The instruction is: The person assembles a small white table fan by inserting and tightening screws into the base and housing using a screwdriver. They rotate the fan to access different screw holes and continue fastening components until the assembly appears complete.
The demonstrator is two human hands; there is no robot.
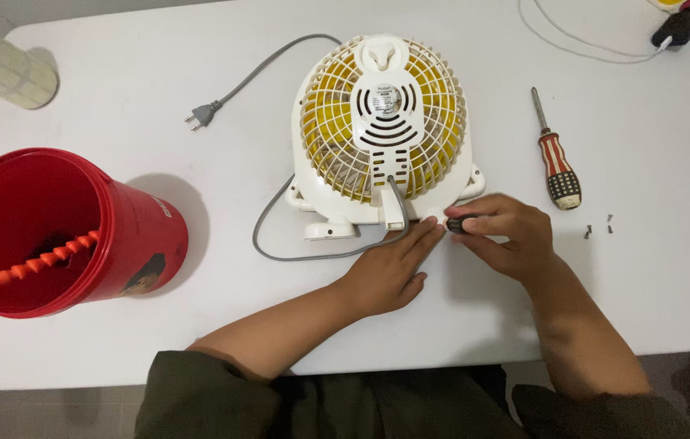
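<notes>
Nearest the camera, two dark-sleeved forearms reach up from six o'clock onto the white table (117, 325). The left hand (386, 272) lies flat and open, holding nothing, with its fingertips pressed against the lower edge of the small white fan (383, 130) and partly over the grey cord (280, 244). The right hand (501, 236) is curled shut around the dark handle of a short screwdriver (457, 223), whose tip meets the fan's base at about five o'clock on the housing.

The fan lies on its front near the table's centre, back grille up, its yellow blades showing through. Its hanging loop points to twelve o'clock and its feet to six, so its long axis runs twelve to six. The short screwdriver lies roughly along the three-to-nine line, tip toward nine.

To do this well, the flat hand should probably keep bearing down so the light housing cannot slide or spin, while the tool stays square in the screw head; a tilted tip could slip and chew the slot.

A red-striped screwdriver (556, 162) rests at three o'clock of the fan, with small loose screws (598, 226) just below it. The plug (203, 115) lies at ten o'clock, and a red bucket (117, 236) sits at nine.
</notes>
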